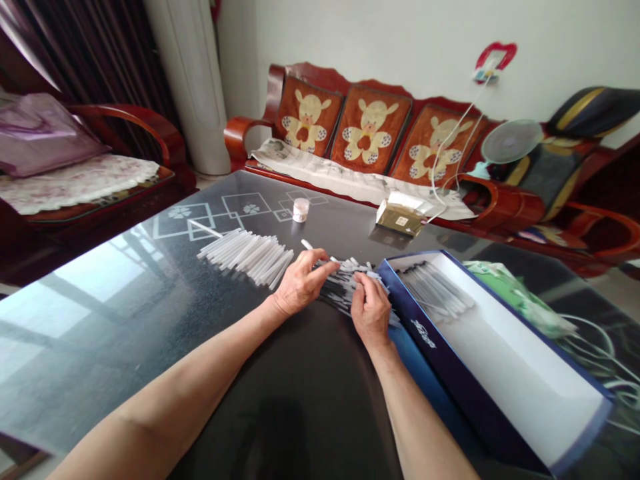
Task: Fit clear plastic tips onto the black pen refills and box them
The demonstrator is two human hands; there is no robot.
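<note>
My left hand is closed, with thumb and fingers drawn together. The end of a slim white tube sticks out beyond its knuckles. My right hand is closed in a pinch over a pile of small white and dark pieces; whatever its fingertips hold is too small to make out. To the left of my left hand lies a heap of translucent white tubes side by side. Beside my right hand, a long blue box with a white inside holds a bundle of tubes with dark ends.
On the glossy black table stand a small white jar and a tissue box. A green plastic bag and white cables lie right of the blue box. Beyond are a wooden sofa and a small fan.
</note>
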